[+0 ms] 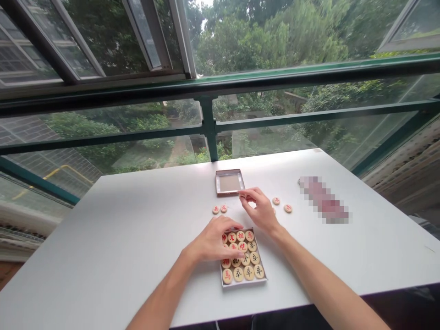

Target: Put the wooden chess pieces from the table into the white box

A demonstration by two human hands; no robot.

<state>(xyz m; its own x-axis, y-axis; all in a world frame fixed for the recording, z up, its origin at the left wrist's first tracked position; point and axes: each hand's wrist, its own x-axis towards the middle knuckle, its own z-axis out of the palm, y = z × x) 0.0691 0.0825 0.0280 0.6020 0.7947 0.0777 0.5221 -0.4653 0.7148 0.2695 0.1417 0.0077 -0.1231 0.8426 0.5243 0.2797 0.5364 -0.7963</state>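
A small open box [263, 278] of round wooden chess pieces with red and black characters lies near the table's front edge. My left hand [215, 238] rests curled on the box's far left corner, fingers pressed on the pieces there. My right hand [259, 208] hovers just beyond the box, thumb and fingers pinched on something small I cannot make out. The box lid [229, 182] lies upturned further back. Two loose pieces [219, 209] sit left of my right hand and two more loose pieces [282, 205] to its right.
The white table [120, 229] stands against a green-framed glass railing [209, 128] with trees beyond. A blurred reddish object [323, 199] lies at the right of the table. An open window frame hangs above at left.
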